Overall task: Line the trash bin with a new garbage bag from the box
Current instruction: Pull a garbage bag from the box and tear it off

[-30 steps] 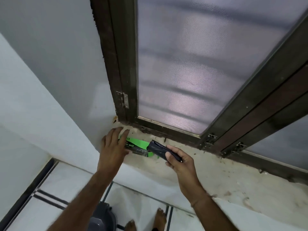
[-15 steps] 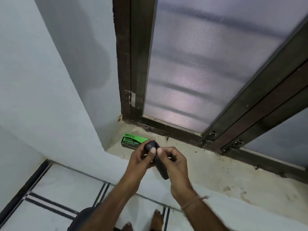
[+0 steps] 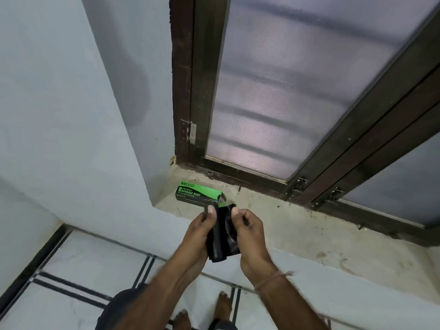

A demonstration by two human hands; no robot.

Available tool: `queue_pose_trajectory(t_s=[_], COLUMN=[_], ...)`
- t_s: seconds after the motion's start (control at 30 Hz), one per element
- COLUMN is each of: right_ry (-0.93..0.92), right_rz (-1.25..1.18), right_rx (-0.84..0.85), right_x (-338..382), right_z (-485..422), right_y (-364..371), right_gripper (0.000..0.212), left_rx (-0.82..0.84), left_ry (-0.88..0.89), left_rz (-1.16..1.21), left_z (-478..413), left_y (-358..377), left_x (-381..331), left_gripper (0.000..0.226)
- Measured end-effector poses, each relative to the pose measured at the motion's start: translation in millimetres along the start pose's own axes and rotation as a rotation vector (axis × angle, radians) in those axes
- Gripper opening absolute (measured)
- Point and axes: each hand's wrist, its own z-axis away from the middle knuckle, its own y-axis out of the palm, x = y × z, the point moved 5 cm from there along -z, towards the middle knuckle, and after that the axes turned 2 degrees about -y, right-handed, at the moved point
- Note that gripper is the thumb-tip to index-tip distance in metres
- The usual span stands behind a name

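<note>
A green and black garbage bag box (image 3: 198, 193) lies on the dusty window sill (image 3: 297, 225), its right end flap open. Just in front of it, over the sill's edge, I hold a folded black garbage bag (image 3: 223, 236) between both hands. My left hand (image 3: 200, 232) pinches its left side with the thumb on top. My right hand (image 3: 247, 234) pinches its right side. The bag hangs partly unfolded below my fingers. A dark rounded shape (image 3: 114, 308) at the bottom edge, partly behind my left arm, may be the trash bin.
A dark wooden window frame (image 3: 192, 91) with frosted panes rises behind the sill. A white wall (image 3: 71, 115) juts out on the left. Below lies a white tiled floor (image 3: 78, 263) with dark stripes, and my bare feet (image 3: 221, 306) stand on it.
My left hand left the box and joined the right on the black bag. The bag came away from the box toward me and has started to unfold.
</note>
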Motion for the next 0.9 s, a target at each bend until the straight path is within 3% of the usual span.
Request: queue_pose_trajectory(t_s=[0.23, 0.37, 0.5, 0.6, 0.7, 0.9], right_ry=[0.147, 0.104, 0.038, -0.046, -0.092, -0.024], right_rz=[-0.09, -0.14, -0.077, 0.08, 0.165, 0.039], right_rx=[-0.087, -0.111, 0.142, 0.286, 0.189, 0.137], right_x=[3.2, 9.1, 16.3, 12.8, 10.1, 16.5], right_z=[-4.9, -3.7, 5.8, 5.4, -0.7, 1.6], right_y=[-4.6, 0.4, 8.3, 11.8, 8.0, 3.2], right_gripper=[0.019, 0.028, 0.03, 0.025, 0.019, 0.024], left_rx=[-0.007, -0.01, -0.008, -0.026, -0.046, -0.073], left_ry=[-0.04, -0.05, -0.038, -0.003, 0.014, -0.006], left_rz=[0.022, 0.047, 0.059, 0.058, 0.093, 0.029], left_z=[7.5, 10.7, 11.5, 13.2, 12.5, 13.2], left_y=[-1.5, 2.1, -4.6, -9.5, -13.5, -17.4], left_x=[-2.2, -0.9, -4.0, -11.5, -14.4, -15.0], left_gripper=[0.048, 0.055, 0.062, 0.054, 0.054, 0.057])
